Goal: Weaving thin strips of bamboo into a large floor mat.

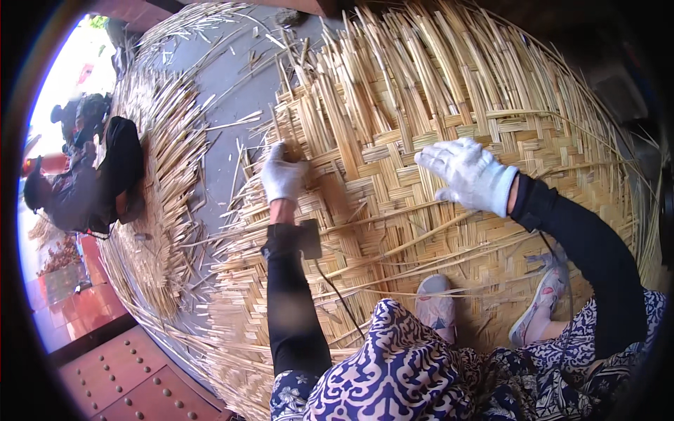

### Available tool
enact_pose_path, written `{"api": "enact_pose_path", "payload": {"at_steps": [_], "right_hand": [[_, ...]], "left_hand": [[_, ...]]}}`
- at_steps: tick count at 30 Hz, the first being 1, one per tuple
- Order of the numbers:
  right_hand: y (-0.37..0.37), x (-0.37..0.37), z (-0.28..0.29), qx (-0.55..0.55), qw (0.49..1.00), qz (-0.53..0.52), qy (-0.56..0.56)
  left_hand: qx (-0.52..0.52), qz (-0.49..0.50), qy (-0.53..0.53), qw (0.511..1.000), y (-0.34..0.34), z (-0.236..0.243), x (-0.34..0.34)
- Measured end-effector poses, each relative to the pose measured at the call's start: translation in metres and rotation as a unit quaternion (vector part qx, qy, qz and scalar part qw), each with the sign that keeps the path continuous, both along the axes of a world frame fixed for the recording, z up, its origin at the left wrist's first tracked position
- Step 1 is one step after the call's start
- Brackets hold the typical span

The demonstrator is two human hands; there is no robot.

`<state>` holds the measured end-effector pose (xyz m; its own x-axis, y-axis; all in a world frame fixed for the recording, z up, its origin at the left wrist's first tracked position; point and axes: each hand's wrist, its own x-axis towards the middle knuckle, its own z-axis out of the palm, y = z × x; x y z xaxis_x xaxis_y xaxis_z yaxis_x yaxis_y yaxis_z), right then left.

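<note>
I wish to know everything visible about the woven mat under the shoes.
The mat is straw-yellow, of flat strips resembling reed or bamboo, woven in stepped blocks. It lies spread on the grey floor. Toward the far side, long unwoven ends stick out; loose strips cross it. Two shoes stand on it; contact with gloved left grip and right grip is unclear.

Clearance exists above the woven mat [393, 175] between the left hand [283, 175] and the right hand [467, 174]. A blurred brown shape [333, 193], kind unclear, narrows the gap on its left side. On the near side, loose strips [428, 236] cross the path; the left shoe [435, 302] and right shoe [549, 286] limit low access. A cable [340, 297] obstructs passage just right of the left forearm [296, 309].
</note>
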<state>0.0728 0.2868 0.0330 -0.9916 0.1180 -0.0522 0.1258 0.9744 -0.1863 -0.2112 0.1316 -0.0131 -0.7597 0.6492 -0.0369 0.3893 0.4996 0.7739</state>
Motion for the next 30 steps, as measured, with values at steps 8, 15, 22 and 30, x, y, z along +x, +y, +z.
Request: {"api": "enact_pose_path", "payload": {"at_steps": [8,15,22,30], "right_hand": [[0.042,0.042,0.052,0.051,0.995,-0.007,-0.088],[0.067,0.070,0.120,0.046,0.964,-0.077,-0.251],[0.081,0.105,0.163,0.101,0.964,-0.100,-0.225],[0.050,0.165,0.123,-0.021,0.985,-0.067,-0.160]], "left_hand": [[-0.037,0.037,-0.043,0.998,-0.004,0.004,-0.018],[-0.031,0.023,0.121,0.992,0.000,0.014,0.039],[-0.055,0.027,0.137,0.989,-0.009,-0.021,0.078],[-0.153,-0.046,0.324,0.932,0.001,-0.021,0.089]]}}
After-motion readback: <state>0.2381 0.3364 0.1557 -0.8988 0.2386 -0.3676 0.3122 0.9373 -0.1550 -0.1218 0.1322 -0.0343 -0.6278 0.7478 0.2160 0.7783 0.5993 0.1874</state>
